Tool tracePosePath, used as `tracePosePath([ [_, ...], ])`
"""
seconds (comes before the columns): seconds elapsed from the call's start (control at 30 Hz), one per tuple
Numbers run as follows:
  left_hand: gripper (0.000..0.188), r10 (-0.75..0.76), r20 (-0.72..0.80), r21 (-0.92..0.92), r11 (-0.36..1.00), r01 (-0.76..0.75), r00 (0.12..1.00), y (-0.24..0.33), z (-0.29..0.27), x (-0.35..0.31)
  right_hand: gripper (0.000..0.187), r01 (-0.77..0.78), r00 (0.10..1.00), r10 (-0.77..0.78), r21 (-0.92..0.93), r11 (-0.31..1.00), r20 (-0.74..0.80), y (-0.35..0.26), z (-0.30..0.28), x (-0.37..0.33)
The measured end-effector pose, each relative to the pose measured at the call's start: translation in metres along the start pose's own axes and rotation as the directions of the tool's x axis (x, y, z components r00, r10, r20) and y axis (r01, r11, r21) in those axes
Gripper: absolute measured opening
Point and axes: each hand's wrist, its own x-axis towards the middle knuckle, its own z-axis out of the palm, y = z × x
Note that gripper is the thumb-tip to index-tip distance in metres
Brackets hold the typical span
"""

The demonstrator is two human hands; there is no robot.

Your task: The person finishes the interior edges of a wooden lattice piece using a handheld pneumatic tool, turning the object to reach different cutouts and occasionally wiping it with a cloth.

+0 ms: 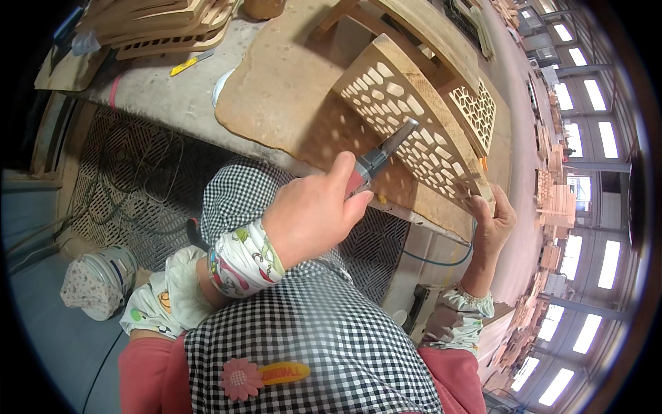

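My left hand [310, 214] is closed around a tool with a red and dark grey handle [371, 165] and a flat metal blade. The blade's tip lies over the face of a pale wooden panel [441, 148], among its many irregular cutouts. That panel stands tilted on its long edge on a brown board [269, 103]. At its near right end my right hand [493, 214] grips the corner, thumb on the cutout face and fingers around the edge. Part of the tool's handle is hidden inside my left hand.
Behind the panel stand a wooden frame [441, 34] and another honeycomb-cut panel [476, 114]. A yellow cutter [189, 63] lies on the worktable [165, 93], near stacked wooden parts [172, 27]. Cables [138, 186] trail over the patterned floor matting; a cloth-topped bucket [100, 283] stands left.
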Motion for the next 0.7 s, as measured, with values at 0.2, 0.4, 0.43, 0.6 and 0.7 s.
tracePosePath([
  [0.2, 0.046, -0.027, 0.015, -0.047, 0.998, 0.028, 1.000, 0.002, -0.001, 0.005, 0.027, 0.019, 1.000, -0.019, 0.008, 1.000, 0.005, -0.001, 0.000, 0.001],
  [0.4, 0.044, -0.051, 0.062, -0.317, 0.946, 0.068, 0.997, -0.011, 0.000, 0.000, 0.027, 0.004, 1.000, -0.005, 0.037, 0.999, 0.014, 0.000, -0.002, 0.003],
  [0.43, 0.043, -0.048, 0.075, -0.346, 0.936, 0.071, 0.996, -0.012, -0.001, 0.002, 0.027, -0.007, 1.000, 0.007, 0.050, 0.999, 0.011, 0.000, -0.002, 0.003],
  [0.6, 0.042, -0.119, 0.224, -0.385, 0.901, 0.200, 0.967, -0.010, -0.016, 0.011, 0.029, -0.030, 0.999, 0.030, 0.027, 0.999, -0.013, 0.002, -0.004, 0.007],
  [0.7, 0.043, -0.128, 0.238, -0.370, 0.905, 0.212, 0.963, -0.015, -0.018, -0.001, 0.030, -0.054, 0.998, 0.055, 0.021, 0.998, -0.008, 0.005, -0.006, 0.011],
])
